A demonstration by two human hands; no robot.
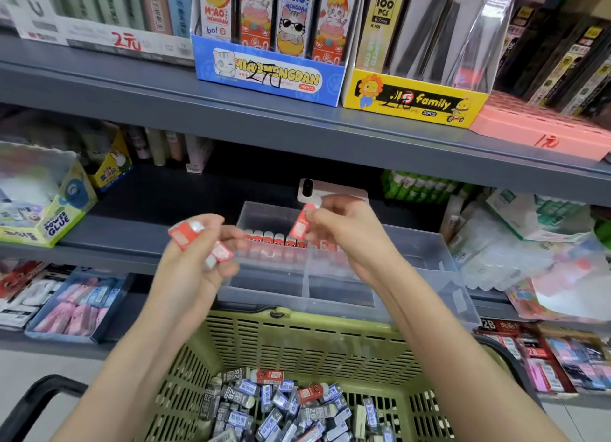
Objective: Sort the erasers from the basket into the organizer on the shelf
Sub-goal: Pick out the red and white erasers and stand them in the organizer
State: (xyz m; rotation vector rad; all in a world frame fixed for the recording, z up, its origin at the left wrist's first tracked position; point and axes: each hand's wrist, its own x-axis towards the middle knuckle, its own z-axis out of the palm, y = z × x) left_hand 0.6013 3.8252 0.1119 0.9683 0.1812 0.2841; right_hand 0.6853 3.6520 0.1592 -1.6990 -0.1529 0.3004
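**Green basket (297, 342) low in frame, red erasers in both hands**

Loose erasers (281, 408) in grey, blue and a few red sleeves lie heaped on the basket floor at the bottom centre. Both forearms rise from the lower corners toward the clear organizer (413, 253), which stands on the grey shelf (132, 236) at mid-frame, just behind the basket's far rim.

The left hand (195, 259), left of centre, has its fingers curled round two pieces. The upper red eraser (182, 235) sits under the thumb, and the lower red eraser (221, 251) lies among the fingers. The right hand (344, 233), right of centre and above the organizer, pinches a tilted red eraser (301, 225) between thumb and fingertips.

A row of red erasers (277, 238) stands upright in the organizer's rear left compartment. On the higher shelf sit a blue display box (267, 74) and a yellow display box (413, 101). A glue box (56, 223) sits at the left edge.
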